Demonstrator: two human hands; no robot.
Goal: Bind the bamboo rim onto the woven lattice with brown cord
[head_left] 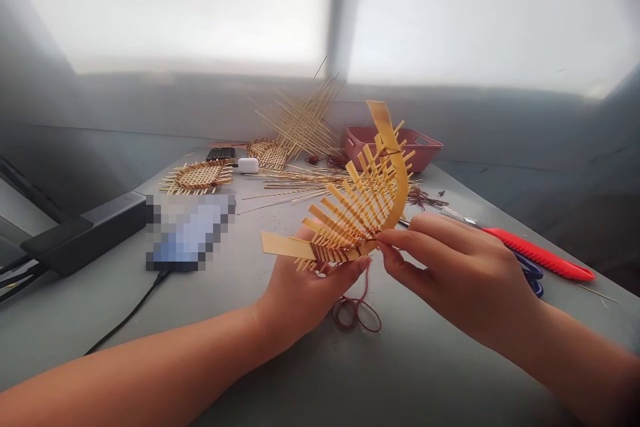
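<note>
A woven bamboo piece (350,207) is held up off the table, tilted. A flat bamboo strip (399,180) curves along its edge, bound on with brown cord at the lower left. My left hand (305,287) grips the piece from below, thumb along the strip and the other fingers partly hidden behind the weave. My right hand (450,267) pinches at the strip's lower edge with thumb and index finger; what lies between the fingertips is too small to make out. Brown cord (356,313) hangs beneath the piece and loops on the table.
Behind lie loose bamboo sticks (300,183), a round woven piece (203,177), a white case (248,165) and a pink basket (425,147). A blurred-out device (193,233) and a black box (93,230) are left. Blue-handled scissors (530,270) and a red-handled tool (543,255) sit right.
</note>
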